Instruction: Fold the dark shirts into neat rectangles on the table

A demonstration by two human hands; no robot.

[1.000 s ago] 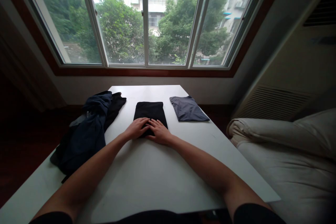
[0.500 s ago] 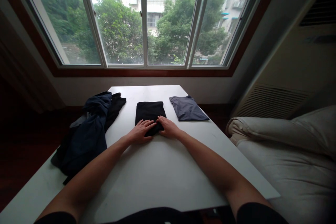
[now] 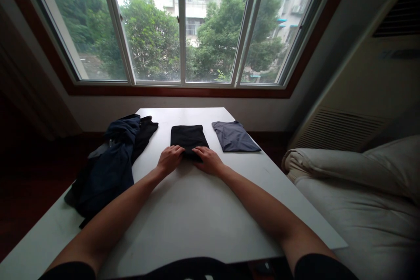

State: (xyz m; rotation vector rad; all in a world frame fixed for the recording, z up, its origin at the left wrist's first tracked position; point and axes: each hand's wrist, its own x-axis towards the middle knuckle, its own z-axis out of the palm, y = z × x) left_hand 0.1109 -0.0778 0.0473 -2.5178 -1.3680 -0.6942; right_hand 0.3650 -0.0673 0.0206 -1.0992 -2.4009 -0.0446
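A folded black garment [image 3: 188, 136] lies in the middle of the white table [image 3: 193, 210]. My left hand [image 3: 169, 160] rests on its near left corner with the fingers curled over the edge. My right hand [image 3: 208, 160] lies on the near right corner, fingers bent and pressed onto the cloth. Both hands sit side by side at the garment's near edge. A folded grey garment [image 3: 234, 136] lies to the right of the black one, apart from it.
A heap of dark blue and black clothes [image 3: 113, 159] covers the table's left side and hangs over its edge. A pale sofa [image 3: 361, 192] stands at the right. A wide window [image 3: 180, 26] fills the wall behind the table.
The black garment has been pushed away from me and looks shorter. My hands went forward with it, then curled at its near edge.
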